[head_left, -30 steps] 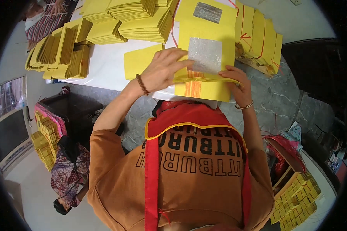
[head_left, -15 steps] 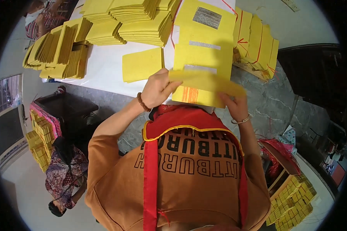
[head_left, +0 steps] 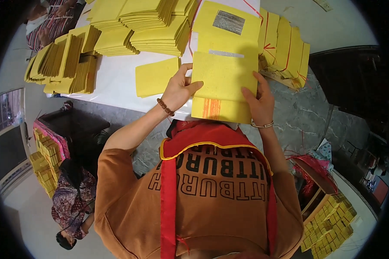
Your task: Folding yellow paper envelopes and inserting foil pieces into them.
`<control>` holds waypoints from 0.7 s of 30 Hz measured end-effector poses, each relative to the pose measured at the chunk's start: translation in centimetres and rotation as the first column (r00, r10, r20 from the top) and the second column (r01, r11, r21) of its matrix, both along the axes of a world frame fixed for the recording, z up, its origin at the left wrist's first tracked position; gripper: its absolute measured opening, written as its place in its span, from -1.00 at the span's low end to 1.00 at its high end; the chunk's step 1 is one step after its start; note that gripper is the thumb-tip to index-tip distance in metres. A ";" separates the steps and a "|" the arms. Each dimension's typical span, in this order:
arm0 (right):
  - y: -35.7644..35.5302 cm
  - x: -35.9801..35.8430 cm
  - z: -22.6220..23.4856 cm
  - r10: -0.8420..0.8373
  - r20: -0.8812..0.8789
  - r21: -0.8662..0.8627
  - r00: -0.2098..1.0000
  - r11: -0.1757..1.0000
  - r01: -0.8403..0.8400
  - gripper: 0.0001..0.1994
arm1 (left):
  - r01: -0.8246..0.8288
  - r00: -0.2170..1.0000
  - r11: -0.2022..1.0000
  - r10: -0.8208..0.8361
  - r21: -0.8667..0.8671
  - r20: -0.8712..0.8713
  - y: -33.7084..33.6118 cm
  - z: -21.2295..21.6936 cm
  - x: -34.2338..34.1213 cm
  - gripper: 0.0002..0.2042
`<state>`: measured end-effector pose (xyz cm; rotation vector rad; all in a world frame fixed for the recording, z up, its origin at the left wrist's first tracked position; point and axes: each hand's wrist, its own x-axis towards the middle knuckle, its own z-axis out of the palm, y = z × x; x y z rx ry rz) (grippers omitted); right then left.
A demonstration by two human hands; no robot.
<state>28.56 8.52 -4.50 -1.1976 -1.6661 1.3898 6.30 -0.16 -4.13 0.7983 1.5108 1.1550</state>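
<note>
A yellow paper sheet (head_left: pixel 222 75) lies nearly flat in front of me, over other yellow sheets. My left hand (head_left: pixel 179 90) grips its left edge, thumb on top and fingers underneath. At the right edge my right hand (head_left: pixel 261 101) closes on the same sheet, with the thumb on its face. Below it shows a yellow strip with orange marks (head_left: pixel 212 108). Beyond it, a yellow sheet with a silver rectangle (head_left: pixel 229 22) and a thin silver strip (head_left: pixel 226 54) are visible. A folded yellow sheet (head_left: pixel 157 77) rests left of my left hand.
Stacks of folded yellow paper (head_left: pixel 160 39) cover the far side of the white table (head_left: pixel 116 77). Red-tied yellow bundles (head_left: pixel 285 47) stand at its right. Two other people are at the left. A wooden crate (head_left: pixel 314 207) and yellow blocks (head_left: pixel 330 228) are at lower right.
The sheet in my hands was raised, bent and blurred; it has come down flatter over the sheets below and covers the nearest silver strip. My right hand has moved up slightly.
</note>
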 end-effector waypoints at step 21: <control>-0.2 0.6 -0.5 -0.080 0.060 0.086 0.995 0.994 0.074 -0.53 | 0.619 0.218 0.782 -0.088 0.068 -0.972 2.2 1.1 5.0 -0.50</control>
